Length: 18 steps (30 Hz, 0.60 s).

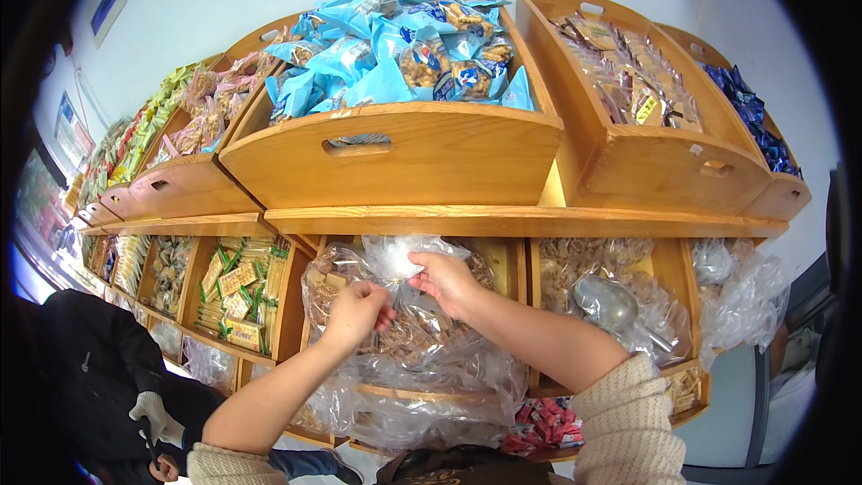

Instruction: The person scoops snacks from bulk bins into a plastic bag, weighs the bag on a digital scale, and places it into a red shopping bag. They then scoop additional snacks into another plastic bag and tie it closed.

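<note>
A large clear plastic bag (pixel 438 327) of brown, crumbly-looking snack pieces fills a wooden bin in the lower row. Its mouth is gathered, with a crumpled tuft (pixel 397 259) of film standing up. My right hand (pixel 441 283) grips the bag's neck just below that tuft, thumb on top. Close on the left, my left hand (pixel 360 313) has its fingers curled in beside the neck. Whether it pinches film or a thin tie is too small to tell. Loose plastic film (pixel 431 374) drapes over the bin's front edge.
Above, a wooden crate (pixel 390 175) holds blue snack packets (pixel 347 57), overhanging the bin behind a shelf edge (pixel 525 221). A metal scoop (pixel 606 300) lies on bagged snacks at right. Green-edged packets (pixel 236 283) fill the left bin. A person in black (pixel 101 350) stands lower left.
</note>
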### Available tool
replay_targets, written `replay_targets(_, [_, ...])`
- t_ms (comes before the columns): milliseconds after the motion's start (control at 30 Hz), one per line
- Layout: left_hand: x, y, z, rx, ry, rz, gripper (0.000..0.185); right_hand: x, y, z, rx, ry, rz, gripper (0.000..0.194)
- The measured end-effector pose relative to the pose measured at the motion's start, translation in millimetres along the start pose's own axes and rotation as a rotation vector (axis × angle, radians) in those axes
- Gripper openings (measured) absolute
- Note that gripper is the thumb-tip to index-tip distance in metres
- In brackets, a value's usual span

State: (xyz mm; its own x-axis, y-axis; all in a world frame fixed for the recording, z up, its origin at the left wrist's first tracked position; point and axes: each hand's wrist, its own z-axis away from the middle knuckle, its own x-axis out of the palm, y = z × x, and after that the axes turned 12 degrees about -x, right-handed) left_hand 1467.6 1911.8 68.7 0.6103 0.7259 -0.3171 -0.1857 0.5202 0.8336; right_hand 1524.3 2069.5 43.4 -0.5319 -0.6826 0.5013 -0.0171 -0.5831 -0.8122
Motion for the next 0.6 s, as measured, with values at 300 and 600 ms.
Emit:
replay_targets(300, [24.6,-18.3,-23.1,0.214,0.026,0.111,0.011,4.2,6.7,12.9,-0.132,0.009,0.095,0.02])
replay_targets(600, [-7.4,-1.5,-5.8,1.149,0.215,-1.035,0.008,-2.1,-2.8,-4.5,0.003,-0.048,0.024,0.019])
